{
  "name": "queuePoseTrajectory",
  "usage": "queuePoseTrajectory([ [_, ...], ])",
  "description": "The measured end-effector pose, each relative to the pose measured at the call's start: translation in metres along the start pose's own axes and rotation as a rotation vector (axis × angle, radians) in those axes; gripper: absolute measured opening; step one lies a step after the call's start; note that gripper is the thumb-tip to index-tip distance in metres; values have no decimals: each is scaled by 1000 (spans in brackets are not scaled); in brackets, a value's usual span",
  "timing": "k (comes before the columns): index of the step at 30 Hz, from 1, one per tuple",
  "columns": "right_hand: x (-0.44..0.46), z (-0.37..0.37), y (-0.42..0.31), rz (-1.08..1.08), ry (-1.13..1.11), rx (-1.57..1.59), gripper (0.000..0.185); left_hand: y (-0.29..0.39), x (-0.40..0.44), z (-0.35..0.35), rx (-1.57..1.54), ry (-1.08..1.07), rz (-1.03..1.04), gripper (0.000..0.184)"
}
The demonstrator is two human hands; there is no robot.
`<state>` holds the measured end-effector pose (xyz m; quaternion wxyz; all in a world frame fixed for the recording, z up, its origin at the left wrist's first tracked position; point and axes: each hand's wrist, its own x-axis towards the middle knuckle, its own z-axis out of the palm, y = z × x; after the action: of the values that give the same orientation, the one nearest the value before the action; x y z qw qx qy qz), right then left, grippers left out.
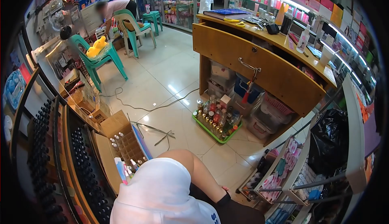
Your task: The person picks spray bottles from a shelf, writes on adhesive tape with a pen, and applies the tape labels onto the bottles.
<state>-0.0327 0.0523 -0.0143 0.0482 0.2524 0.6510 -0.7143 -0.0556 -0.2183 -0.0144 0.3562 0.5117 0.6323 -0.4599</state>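
Note:
A white short sleeve (pixel 162 179) fills the bottom of the view, and my bare left forearm (pixel 204 175) reaches from it toward my dark-clothed leg (pixel 239 212). At the wrist is a black band (pixel 223 199). Only a sliver of my left hand (pixel 226 188) shows beside the leg; its fingers are hidden. My right hand is out of sight. Near the sleeve stands an open cardboard box (pixel 131 145) with dividers and several small bottles. Farther off, a green tray (pixel 221 140) on the floor holds many small bottles, some with gold caps.
A wooden desk (pixel 259 74) with a drawer pulled out stands ahead. Shelves of dark-capped bottles (pixel 87 163) line the left, product racks (pixel 300 175) the right. Straps (pixel 164 135) and a cable (pixel 152 109) lie on the floor. Another person (pixel 115 9) bends near green chairs (pixel 97 60).

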Motion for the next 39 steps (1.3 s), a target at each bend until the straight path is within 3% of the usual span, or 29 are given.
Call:
queuePoseTrajectory([
  [3,0,-1,1,0,6,2,52,9,21,-1,19,12,-10,24],
  [5,0,-2,2,0,6,3,52,33,61,-17,337,-829,-426,25],
  [7,0,-2,1,-1,8,7,52,34,69,-15,495,-1249,-635,25],
  [10,-1,-3,1,-4,12,10,52,13,50,9,48,-56,-55,27],
  [31,-4,-9,0,4,30,14,54,15,37,2,28,7,-48,27],
  [33,-4,-10,0,5,31,12,54,36,68,-17,354,-818,-422,27],
  [35,-4,-10,0,5,33,15,54,35,64,-16,516,-1233,-605,27],
  [38,-4,-13,0,3,37,17,54,14,52,10,27,-12,-48,28],
  [39,-4,-13,0,3,36,16,54,17,59,7,27,-11,-49,28],
])
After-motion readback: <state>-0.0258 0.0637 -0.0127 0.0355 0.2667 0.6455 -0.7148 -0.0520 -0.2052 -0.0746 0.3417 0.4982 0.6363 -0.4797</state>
